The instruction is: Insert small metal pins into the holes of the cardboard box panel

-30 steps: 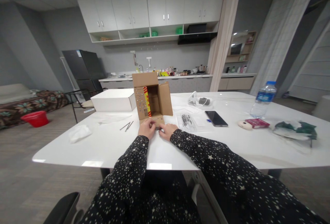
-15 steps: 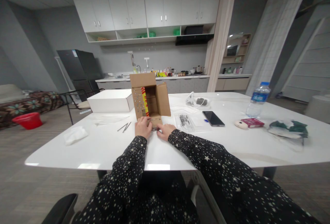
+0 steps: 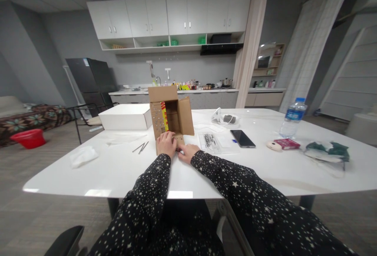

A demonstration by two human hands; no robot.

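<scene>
Your left hand (image 3: 166, 145) lies over the low front flap (image 3: 179, 139) of the cardboard box (image 3: 186, 118), with its fingers bent. Your right hand (image 3: 187, 153) is just beside it, and its bent fingers reach to the edge of that same flap. A small dark bit (image 3: 178, 150) shows between your two hands, but it is too tiny to name, and you can't tell from here if either hand is pinching it. The box stands open right in front of you, with its mouth facing you and a yellow and red strip (image 3: 164, 116) on its left side. To the left of your hands lie some thin metal sticks (image 3: 141, 148), then a crumpled white tissue (image 3: 84, 156) farther out. A white box (image 3: 125, 116) sits behind the sticks. To the right, a clear packet (image 3: 210, 141) with dark bits in it lies near a black phone (image 3: 242, 138). Farther right on the white surface (image 3: 132, 177), you have a dark red box (image 3: 287, 143) and a water bottle (image 3: 293, 117) with a blue cap.
</scene>
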